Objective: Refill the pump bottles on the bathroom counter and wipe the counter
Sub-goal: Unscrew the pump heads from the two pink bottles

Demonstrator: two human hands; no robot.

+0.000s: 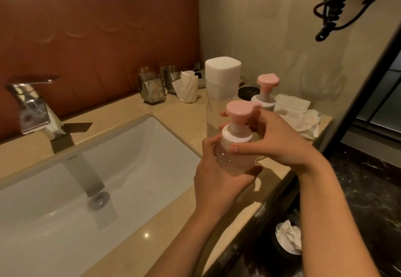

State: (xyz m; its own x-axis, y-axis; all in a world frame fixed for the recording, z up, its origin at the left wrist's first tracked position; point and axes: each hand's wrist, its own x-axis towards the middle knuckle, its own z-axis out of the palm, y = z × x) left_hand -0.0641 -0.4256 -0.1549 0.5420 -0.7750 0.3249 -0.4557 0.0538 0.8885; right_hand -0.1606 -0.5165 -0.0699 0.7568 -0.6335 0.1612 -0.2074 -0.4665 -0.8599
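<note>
Left hand (pixel 217 177) is wrapped round the clear body of a pump bottle (pixel 236 161), gripping from below and the left. Right hand (pixel 275 142) is clamped on the bottle's white collar, thumb across the front and fingers behind, just under the pink pump head. Pump is seated on the bottle. Bottle is upright, over the counter (pixel 178 116) near its front edge, just right of the sink (pixel 152 146). Can't tell if the base touches the counter. Fill level not readable.

Second pump bottle (pixel 265 94) stands further back toward the right edge, pink head on. Tall clear bottle (pixel 222 81) with a white cap is just left of it, behind the held one. Wipes pack (pixel 291 105) and crumpled tissue (pixel 308 125) sit at the right edge. Glasses (pixel 152 90) are along the back edge. Tap (pixel 32 107) is behind the sink, left side.
</note>
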